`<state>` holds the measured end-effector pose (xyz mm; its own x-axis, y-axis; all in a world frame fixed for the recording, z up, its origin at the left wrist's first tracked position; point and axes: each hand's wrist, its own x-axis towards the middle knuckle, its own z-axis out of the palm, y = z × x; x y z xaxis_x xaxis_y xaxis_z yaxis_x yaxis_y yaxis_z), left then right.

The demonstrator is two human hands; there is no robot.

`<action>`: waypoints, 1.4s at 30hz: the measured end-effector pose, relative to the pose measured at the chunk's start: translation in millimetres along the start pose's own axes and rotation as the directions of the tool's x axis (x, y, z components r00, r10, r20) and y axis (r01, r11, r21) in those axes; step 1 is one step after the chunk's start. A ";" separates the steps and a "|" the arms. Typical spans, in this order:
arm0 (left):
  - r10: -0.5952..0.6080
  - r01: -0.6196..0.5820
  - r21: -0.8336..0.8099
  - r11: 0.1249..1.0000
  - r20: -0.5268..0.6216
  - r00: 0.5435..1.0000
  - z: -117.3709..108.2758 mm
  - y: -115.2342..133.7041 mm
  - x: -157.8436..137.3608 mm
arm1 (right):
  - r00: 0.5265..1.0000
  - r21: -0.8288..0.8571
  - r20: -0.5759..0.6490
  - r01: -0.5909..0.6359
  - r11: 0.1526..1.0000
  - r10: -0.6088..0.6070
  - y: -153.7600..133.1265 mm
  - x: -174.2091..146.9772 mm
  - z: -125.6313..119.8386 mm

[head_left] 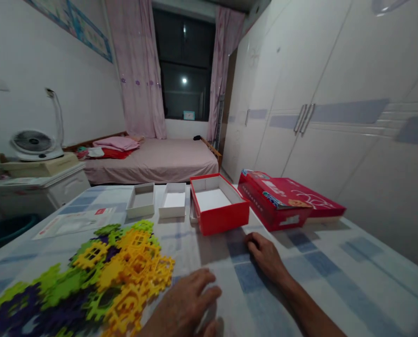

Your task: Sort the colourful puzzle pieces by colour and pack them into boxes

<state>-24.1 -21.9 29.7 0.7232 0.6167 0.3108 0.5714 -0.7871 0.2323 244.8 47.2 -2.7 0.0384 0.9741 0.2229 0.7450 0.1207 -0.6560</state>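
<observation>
- While the tall wardrobe [300, 70] stands along the right wall, the bed [170, 159] lies beyond the far edge of the tabletop.
- The tabletop [237, 311], with a blue and white checked cover, carries all the things near the two hands.
- The heap of plastic pieces [135, 262], in yellow, green and dark purple, spreads over the left front part; its yellow side comes just beside the left hand, on that hand's left.
- Two closed red boxes [265, 210] lie side by side, beyond the right hand and to its right.
- The open red box [226, 217] stands ahead of the right hand, slightly to its left, near but apart; white shows inside it.
- Two small white boxes [172, 213], open at the top, stand in a row between the heap's far end and the open red box.
- The left hand [191, 302] has its fingers loosely spread, and nothing is seen in it.
- The right hand [265, 255] has its fingers curled; how tightly, I cannot tell, as the palm is hidden.
</observation>
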 end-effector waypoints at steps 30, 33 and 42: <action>-0.140 0.138 -0.090 0.986 -0.017 0.990 50.7 1.8 26.9 | 0.918 -0.590 -0.395 -0.219 0.777 -0.041 22.6 68.0 -91.3; -0.143 0.142 -0.090 0.986 -0.013 0.990 53.4 0.2 26.8 | 0.917 -0.628 -0.399 -0.260 0.733 -0.017 19.6 72.8 -91.6; -0.154 0.152 -0.131 0.980 -0.005 0.988 49.8 1.7 26.6 | 0.994 -0.882 -0.083 -0.038 0.470 -0.074 -9.1 79.1 -108.4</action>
<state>15.4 -6.4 -7.5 0.6245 0.7306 0.2759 0.6192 -0.6785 0.3953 313.3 102.3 99.1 0.0378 0.9433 0.3298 0.9361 -0.1489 0.3187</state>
